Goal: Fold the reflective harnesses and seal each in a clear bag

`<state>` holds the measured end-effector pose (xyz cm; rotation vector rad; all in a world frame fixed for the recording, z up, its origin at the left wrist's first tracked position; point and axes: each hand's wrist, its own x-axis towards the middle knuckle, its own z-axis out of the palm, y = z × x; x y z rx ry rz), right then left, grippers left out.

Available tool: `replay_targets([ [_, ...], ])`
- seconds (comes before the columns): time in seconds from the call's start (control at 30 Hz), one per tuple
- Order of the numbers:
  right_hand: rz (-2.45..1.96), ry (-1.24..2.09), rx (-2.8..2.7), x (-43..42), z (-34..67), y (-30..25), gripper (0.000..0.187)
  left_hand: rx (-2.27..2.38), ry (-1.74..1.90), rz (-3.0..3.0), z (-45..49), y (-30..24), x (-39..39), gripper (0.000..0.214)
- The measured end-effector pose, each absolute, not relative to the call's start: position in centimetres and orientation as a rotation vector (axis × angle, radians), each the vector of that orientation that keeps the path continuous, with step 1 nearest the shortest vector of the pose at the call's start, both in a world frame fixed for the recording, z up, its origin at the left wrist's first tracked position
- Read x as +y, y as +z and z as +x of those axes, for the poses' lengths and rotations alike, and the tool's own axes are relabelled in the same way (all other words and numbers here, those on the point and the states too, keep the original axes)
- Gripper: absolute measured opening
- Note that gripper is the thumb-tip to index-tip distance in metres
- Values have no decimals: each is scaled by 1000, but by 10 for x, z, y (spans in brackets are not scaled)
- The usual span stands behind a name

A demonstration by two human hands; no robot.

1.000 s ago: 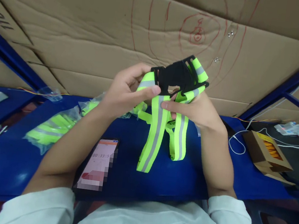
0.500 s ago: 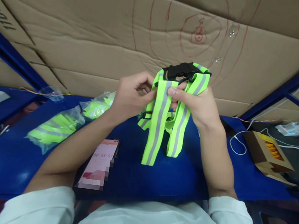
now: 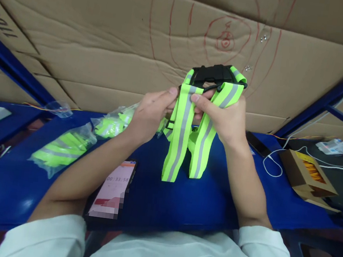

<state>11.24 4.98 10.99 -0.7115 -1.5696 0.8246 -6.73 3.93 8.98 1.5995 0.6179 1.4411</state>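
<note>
Above the blue table [image 3: 181, 201] I hold up a neon-yellow reflective strap harness [image 3: 179, 142] with grey stripes. Its black plastic buckle piece [image 3: 212, 75] sits at the top. My left hand [image 3: 151, 115] pinches the left strap just below the buckle. My right hand [image 3: 223, 118] grips the right straps, thumb pressed on the left one. Two folded strap loops hang down, with their ends close to the table.
A phone [image 3: 113, 188] showing a timer lies by my left forearm. Bagged neon straps [image 3: 64, 148] lie at the left. A second dark phone [image 3: 258, 144], white cables [image 3: 272, 165] and a brown carton [image 3: 309, 176] are at the right. A cardboard wall [image 3: 106, 44] stands behind.
The buckle piece has turned from flat-on to edge-on and the straps are gathered closer together. Both hands have shifted slightly up and right, and the loops hang shorter.
</note>
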Motion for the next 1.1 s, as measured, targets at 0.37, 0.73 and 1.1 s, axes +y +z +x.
replay_targets([
  [0.37,-636,945,-1678,53,113,107,45,544,1417,1605,-66,85,48,27],
  [0.73,-669,1106,-1620,49,127,116,49,583,1524,1520,-70,84,44,33],
  [1.1,-662,1015,-1718,44,122,113,47,621,1580,1604,-71,87,44,31],
])
